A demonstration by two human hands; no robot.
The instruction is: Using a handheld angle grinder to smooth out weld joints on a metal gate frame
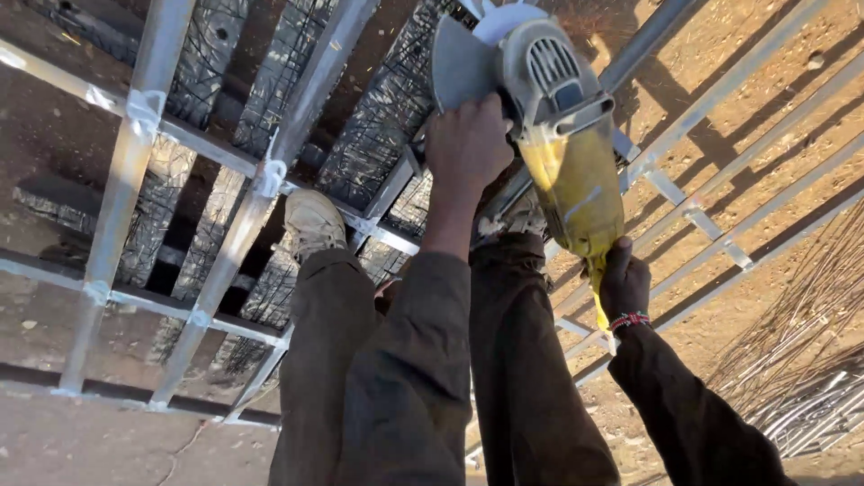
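Observation:
I hold a large yellow and grey angle grinder (562, 135) over a grey metal frame (261, 175) lying on the ground. My left hand (466, 144) grips the grinder's side handle near the disc guard. My right hand (623, 281), with a red beaded wristband, is closed on the yellow rear handle. The disc at the top edge is mostly hidden by the guard; it sits near a frame bar. My legs in brown trousers and a dusty boot (312, 222) stand on the frame.
Dark mesh-wrapped slabs (382, 108) lie under the frame. Welded joints show as white spots along the bars. More square tubes (720, 189) run diagonally at right over sandy ground. A bundle of thin metal rods (810, 369) lies at lower right.

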